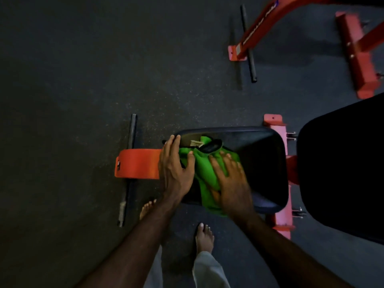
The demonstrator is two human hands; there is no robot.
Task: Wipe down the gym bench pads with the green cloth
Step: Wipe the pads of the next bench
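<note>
Pressing flat, the right hand (232, 181) spreads over crumpled green cloth (205, 173) (possibly fleece) on the glossy seat pad (259, 154).

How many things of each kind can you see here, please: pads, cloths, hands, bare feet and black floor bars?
Pads: 2, the seat pad and the back pad
Cloths: 1, the green cloth
Hands: 2, the left hand and the right hand
Bare feet: 2
Black floor bars: 2
Total: 9
</note>
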